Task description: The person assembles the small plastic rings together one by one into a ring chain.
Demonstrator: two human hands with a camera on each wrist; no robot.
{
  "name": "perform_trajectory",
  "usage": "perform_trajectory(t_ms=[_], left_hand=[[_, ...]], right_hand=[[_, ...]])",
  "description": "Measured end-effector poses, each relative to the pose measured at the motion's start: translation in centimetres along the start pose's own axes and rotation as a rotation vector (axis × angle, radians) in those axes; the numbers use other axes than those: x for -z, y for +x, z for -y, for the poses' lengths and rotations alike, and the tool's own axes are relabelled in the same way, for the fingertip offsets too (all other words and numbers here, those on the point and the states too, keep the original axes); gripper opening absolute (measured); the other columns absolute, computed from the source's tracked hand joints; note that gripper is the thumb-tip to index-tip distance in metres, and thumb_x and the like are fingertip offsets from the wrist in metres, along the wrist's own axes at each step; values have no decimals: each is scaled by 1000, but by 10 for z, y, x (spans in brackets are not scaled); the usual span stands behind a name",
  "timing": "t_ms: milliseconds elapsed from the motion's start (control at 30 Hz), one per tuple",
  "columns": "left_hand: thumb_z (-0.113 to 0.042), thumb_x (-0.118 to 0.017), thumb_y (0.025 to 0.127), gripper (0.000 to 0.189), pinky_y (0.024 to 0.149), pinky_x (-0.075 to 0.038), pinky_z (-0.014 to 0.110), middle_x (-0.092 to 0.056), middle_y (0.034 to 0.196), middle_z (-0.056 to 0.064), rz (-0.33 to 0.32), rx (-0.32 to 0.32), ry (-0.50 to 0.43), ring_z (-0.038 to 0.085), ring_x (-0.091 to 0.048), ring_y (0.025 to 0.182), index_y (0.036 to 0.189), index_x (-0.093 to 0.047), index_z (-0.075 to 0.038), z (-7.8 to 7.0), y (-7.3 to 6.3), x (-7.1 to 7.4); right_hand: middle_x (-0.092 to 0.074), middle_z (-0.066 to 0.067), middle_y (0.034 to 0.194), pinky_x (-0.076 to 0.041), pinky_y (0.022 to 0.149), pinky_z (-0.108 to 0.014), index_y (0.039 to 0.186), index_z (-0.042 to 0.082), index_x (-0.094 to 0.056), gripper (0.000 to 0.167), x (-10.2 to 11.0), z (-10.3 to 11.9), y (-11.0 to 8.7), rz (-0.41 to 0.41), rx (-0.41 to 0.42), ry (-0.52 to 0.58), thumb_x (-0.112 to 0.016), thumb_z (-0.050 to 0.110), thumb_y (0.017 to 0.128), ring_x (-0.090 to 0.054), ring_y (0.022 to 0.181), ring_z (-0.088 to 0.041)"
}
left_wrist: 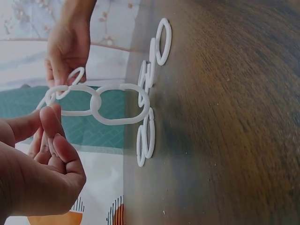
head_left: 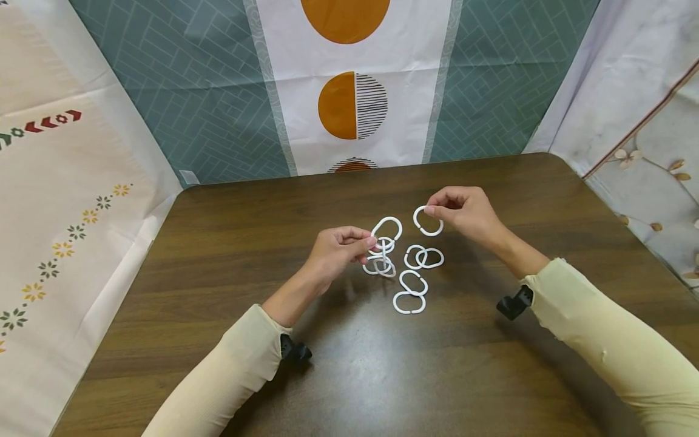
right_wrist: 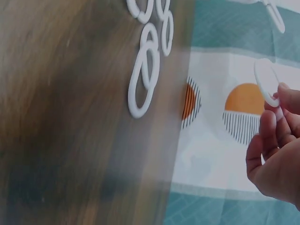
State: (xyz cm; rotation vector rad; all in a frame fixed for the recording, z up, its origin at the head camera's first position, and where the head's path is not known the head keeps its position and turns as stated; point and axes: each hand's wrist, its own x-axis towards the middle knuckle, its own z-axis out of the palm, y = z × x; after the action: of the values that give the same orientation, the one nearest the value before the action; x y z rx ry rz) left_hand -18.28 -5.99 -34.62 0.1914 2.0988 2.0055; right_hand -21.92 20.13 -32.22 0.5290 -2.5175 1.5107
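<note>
My left hand [head_left: 341,252] pinches a short chain of white plastic links [head_left: 400,227] between thumb and fingers. In the left wrist view the chain's lower oval link [left_wrist: 117,122] hangs toward the table. Farther right, my right hand [head_left: 464,209] pinches a single white C-shaped link [head_left: 431,233] with a gap in its side, raised above the table. That link [right_wrist: 257,72] is apart from the chain. Between and below the hands, more white links [head_left: 441,258] lie in overlapping pairs; the nearest link [head_left: 401,311] has its opening toward me. Other links lie under the left hand's chain.
The brown wooden table [head_left: 218,243] has rounded far corners. Behind it hangs a teal and white cloth [head_left: 284,109] with orange circles. Patterned cloths hang at the left [head_left: 71,200] and right [head_left: 644,139]. Black devices sit at both wrists.
</note>
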Motion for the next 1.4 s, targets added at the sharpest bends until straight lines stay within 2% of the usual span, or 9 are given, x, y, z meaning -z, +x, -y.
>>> perform_trajectory(t_ms=[200, 400, 500, 633, 800, 967, 1133, 1200, 1400], left_hand=[[-10, -70, 88, 16, 63, -47, 25, -73, 83, 9, -11, 20, -6, 10, -58, 55, 100, -69, 2, -1, -1, 1], [-13, -70, 89, 17, 66, -47, 28, -71, 96, 22, -18, 39, -22, 9, -58, 55, 100, -69, 0, -2, 0, 1], [-14, -69, 89, 17, 68, -46, 30, -71, 96, 21, -9, 49, -33, 8, -58, 56, 100, -69, -2, -3, 1, 1], [-16, -69, 90, 19, 65, -43, 27, -73, 89, 10, 14, 73, -72, 7, -57, 56, 102, -68, -1, -4, 1, 0], [-14, -66, 92, 21, 62, -40, 24, -73, 82, -1, 42, 85, -139, 5, -55, 56, 105, -65, 2, -5, 1, -2], [-13, -65, 92, 26, 62, -41, 23, -71, 81, -1, 36, 93, -153, 5, -55, 56, 109, -63, 6, -4, 2, -2], [-12, -67, 91, 21, 66, -44, 25, -70, 88, 8, 13, 141, -138, 8, -58, 58, 106, -65, 2, -3, 0, -1], [-12, -67, 91, 21, 68, -44, 27, -70, 90, 7, 8, 148, -113, 9, -58, 61, 108, -65, 0, -2, 0, -1], [-15, -70, 88, 29, 71, -44, 29, -69, 89, 1, -49, 118, -60, 14, -61, 71, 114, -66, -3, 0, 0, 1]], right_hand=[[-63, 4, 73, -35, 49, -23, 87, 2, -71, 11, -9, -3, -2, -25, 34, 64, -76, 11, 83, -43, 56, -9], [-65, -5, 76, -39, 52, -20, 87, -1, -69, 7, -24, 12, -7, -43, 106, 62, -74, 3, 83, -48, 56, -9], [-63, -13, 74, -39, 56, -19, 84, -5, -68, 6, -33, 31, -13, -91, 181, 35, -73, -3, 82, -48, 60, -12], [-55, -12, 67, -36, 61, -19, 79, -6, -65, 9, -44, 49, -19, -184, 339, -5, -73, -11, 78, -45, 65, -15], [-49, -8, 61, -32, 67, -25, 75, -3, -64, 14, -52, 47, -17, -280, 483, -53, -74, -14, 74, -42, 64, -20], [-50, -8, 61, -32, 68, -27, 76, -5, -64, 14, -54, 50, -16, -309, 515, -57, -73, -15, 74, -43, 63, -22], [-52, -10, 61, -34, 67, -27, 76, -7, -64, 12, -53, 51, -12, -366, 519, -45, -72, -16, 74, -44, 63, -18], [-51, -11, 61, -34, 67, -27, 76, -6, -64, 12, -52, 51, -10, -387, 511, -42, -72, -15, 75, -44, 64, -15], [-52, -11, 62, -35, 67, -26, 76, -7, -64, 12, -52, 49, -8, -383, 499, -24, -72, -15, 75, -44, 64, -11]])
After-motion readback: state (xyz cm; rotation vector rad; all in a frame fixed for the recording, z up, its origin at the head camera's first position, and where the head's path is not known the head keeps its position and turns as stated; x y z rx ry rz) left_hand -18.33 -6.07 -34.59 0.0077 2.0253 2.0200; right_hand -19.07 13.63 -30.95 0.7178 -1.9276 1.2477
